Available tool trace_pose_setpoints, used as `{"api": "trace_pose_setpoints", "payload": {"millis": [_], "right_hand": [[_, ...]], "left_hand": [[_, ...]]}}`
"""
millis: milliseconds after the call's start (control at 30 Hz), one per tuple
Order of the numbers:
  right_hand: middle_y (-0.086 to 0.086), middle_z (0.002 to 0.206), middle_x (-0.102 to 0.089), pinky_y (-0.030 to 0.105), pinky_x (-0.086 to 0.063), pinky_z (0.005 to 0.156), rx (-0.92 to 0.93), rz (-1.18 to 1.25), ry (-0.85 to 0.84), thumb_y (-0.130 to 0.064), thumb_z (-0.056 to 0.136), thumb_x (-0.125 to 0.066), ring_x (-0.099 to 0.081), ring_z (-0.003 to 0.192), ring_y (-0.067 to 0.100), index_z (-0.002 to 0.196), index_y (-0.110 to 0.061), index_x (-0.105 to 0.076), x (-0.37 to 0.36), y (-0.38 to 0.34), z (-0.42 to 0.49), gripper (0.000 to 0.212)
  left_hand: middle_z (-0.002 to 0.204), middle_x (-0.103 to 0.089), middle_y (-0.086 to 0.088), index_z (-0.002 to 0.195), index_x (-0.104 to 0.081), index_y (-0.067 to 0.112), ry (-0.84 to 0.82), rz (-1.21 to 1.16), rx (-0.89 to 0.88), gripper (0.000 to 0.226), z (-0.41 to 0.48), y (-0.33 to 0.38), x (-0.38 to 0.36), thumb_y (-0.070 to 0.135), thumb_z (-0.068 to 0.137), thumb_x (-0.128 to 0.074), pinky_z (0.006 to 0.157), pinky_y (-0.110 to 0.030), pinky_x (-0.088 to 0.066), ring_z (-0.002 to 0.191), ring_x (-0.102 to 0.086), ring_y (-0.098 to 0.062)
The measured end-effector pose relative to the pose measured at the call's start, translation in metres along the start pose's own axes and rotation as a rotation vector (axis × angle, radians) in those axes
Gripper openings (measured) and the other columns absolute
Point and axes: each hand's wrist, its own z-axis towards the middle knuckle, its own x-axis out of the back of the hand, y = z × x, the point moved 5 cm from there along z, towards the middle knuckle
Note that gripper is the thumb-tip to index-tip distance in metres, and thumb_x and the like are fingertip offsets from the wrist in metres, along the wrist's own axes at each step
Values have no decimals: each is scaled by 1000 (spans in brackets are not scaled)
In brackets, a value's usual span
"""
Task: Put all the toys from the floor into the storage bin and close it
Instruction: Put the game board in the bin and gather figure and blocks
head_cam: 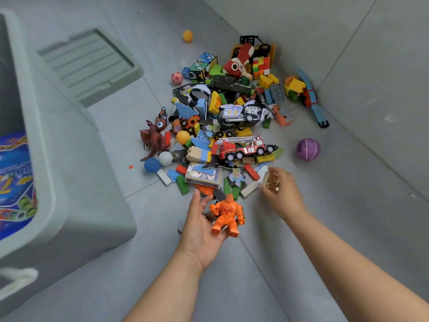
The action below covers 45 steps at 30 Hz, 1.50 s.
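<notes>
Left hand (199, 226): palm up, fingers loosely curled under an orange figure (226, 216) resting on the fingers. Right hand (279, 191): blurred, closed on a small tan brick (271, 180) at the near edge of the toy pile (227, 117). Storage bin (60, 182) at the floor's left, lid (92, 63) lying behind it.

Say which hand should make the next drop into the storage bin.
Left. The left hand already cradles the orange figure and lies nearer the storage bin; the right hand is blurred, gathering small blocks.
</notes>
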Motion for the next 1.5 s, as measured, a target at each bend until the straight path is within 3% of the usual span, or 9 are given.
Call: {"api": "trace_pose_setpoints", "payload": {"millis": [100, 333, 467, 600, 733, 933, 1133, 1233, 1500], "right_hand": [[-22, 109, -50, 11, -43, 85, 258, 355, -42, -28, 75, -74, -53, 98, -2, 115, -38, -41, 14, -46, -53, 52], [-22, 123, -47, 24, -31, 102, 723, -26, -229, -65, 66, -62, -37, 117, 4, 121, -34, -48, -9, -78, -96, 65], [-8, 117, -48, 19, -35, 99, 354, 250, -50, -46, 83, -58, -43, 117, 7, 115, -29, -53, 13, -53, -43, 37], [7, 142, -25, 39, -36, 100, 127, -286, -228, -44, 80, -65, -29, 128, 31, 141, -36, -26, -24, -22, 8, 73], [4, 150, -15, 43, -49, 85, 265, -601, -238, -67, 77, -53, -22, 131, 33, 143, -34, -14, -63, -29, 14, 84], [-1, 155, -10, 41, -49, 89, 401, -674, -316, -72, 78, -42, -6, 141, 32, 143, -37, -13, -75, -30, 8, 79], [10, 126, -52, 34, -50, 47, 608, -618, -178, -45, 75, -67, -51, 109, 37, 113, -32, -41, -70, -24, 16, 48], [12, 114, -59, 28, -41, 34, 653, -651, -97, -36, 74, -72, -58, 90, 37, 104, -22, -45, -79, -25, 18, 42], [8, 124, -43, 30, -41, 74, 427, -429, -123, -17, 89, -54, -33, 118, 27, 123, -19, -47, -64, 1, 15, 34]], "left_hand": [[117, -62, -18, 127, -48, 17, -25, -39, 24, 62, 2, -3, -1, 61, 84, -47, 83, -46, -50, 99, -64, -34], [104, -67, -15, 116, -59, 16, -182, -31, 136, 61, 4, -18, -10, 54, 69, -61, 76, -39, -52, 92, -65, -29], [88, -70, -15, 109, -63, 17, -176, -54, 80, 60, 5, -11, -1, 32, 54, -82, 79, -40, -48, 72, -68, -28], [91, -71, -17, 109, -61, 16, -111, -99, 29, 39, 6, 0, 10, 29, 72, -60, 88, -47, -44, 78, -67, -31], [91, -71, -17, 105, -62, 14, -77, -137, -28, 37, 2, 11, 19, 30, 72, -58, 92, -53, -42, 84, -64, -33], [87, -72, -16, 100, -64, 13, -43, -212, -56, 32, -5, 14, 32, 31, 74, -56, 62, -44, -58, 70, -70, -31], [92, -71, -17, 99, -65, 13, -11, -251, -62, 32, -12, 11, 33, 33, 75, -56, 83, -52, -50, 78, -68, -33], [91, -71, -18, 102, -63, 14, -9, -249, -68, 34, -16, 14, 26, 32, 74, -57, 73, -48, -55, 78, -67, -33], [89, -70, -18, 110, -60, 16, -147, -191, -111, 55, -40, 26, 2, 32, 60, -78, 91, -54, -44, 71, -69, -30]]}}
